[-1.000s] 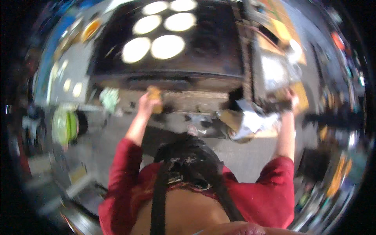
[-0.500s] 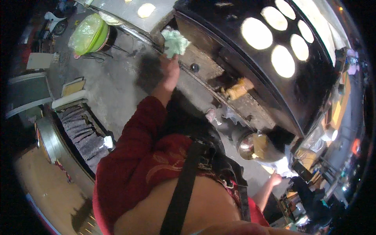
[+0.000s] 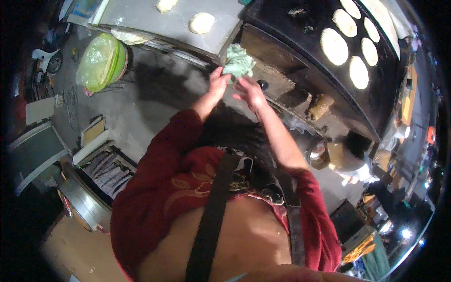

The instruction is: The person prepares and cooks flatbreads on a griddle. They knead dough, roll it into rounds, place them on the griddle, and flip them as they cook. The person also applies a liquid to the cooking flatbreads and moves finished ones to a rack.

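Your left hand (image 3: pixel 217 86) is at the lower left edge of the cloth (image 3: pixel 239 61); its fingertips seem to touch the fabric, but from this angle you cannot tell whether they are clamped on it. Well apart, farther left of that hand, stands the green tub (image 3: pixel 112 66); ahead of it and a little left is the table (image 3: pixel 141 19), with dough (image 3: pixel 202 22) on top. Straight ahead of the gap between your hands is the cloth, pale green and bunched, its slightly longer axis running away from you. Whether it rests on the ledge (image 3: pixel 280 83) or hangs from your fingers is unclear. Your right hand (image 3: pixel 252 92) is just below the cloth's lower edge, fingers apart, nothing seen between them. Both hands are close to the cloth, your left the nearer by a little. Just right of your right hand is a black knob (image 3: pixel 262 85); farther right, along the ledge, a brown bundle (image 3: pixel 321 106); ahead and well to the right, the griddle (image 3: pixel 291 33) with its flatbreads (image 3: pixel 334 46).
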The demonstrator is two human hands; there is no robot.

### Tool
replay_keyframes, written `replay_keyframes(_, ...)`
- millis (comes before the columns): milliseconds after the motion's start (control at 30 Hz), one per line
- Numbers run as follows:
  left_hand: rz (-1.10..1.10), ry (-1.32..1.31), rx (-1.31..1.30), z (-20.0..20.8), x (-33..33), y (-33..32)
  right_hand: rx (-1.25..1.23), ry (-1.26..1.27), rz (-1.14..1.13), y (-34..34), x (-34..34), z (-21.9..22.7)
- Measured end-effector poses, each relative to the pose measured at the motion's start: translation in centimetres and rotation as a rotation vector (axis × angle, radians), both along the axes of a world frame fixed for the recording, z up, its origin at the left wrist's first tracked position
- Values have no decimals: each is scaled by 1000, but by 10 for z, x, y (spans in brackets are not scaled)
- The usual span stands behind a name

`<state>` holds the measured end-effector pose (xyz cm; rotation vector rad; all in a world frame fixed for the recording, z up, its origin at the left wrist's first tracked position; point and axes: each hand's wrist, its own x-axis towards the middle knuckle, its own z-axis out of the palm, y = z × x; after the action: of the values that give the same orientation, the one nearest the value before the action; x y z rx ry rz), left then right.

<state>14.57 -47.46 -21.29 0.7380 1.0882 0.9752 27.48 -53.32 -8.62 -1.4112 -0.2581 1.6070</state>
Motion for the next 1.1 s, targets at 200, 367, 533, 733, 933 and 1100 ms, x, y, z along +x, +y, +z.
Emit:
replay_keyframes(200,-128,357,477,-17,-1,8,-274,-405,170,89,-13,-40)
replay_keyframes(367,-333,399,285,7,-25,-22,-455,-1020,419,121,-14,-53)
replay_keyframes(533,-305,28,68,76,-44,-38,-435,-855,213,111,-9,-63)
replay_keyframes(733,-207,175,268,183,-57,-9,151,-386,-73,12,37,11)
replay_keyframes(933,102,282,536,253,-56,63,456,-442,-369,-15,107,159)
replay_keyframes(1100,171,286,574,245,-57,109,435,-1586,-15,50,166,224)
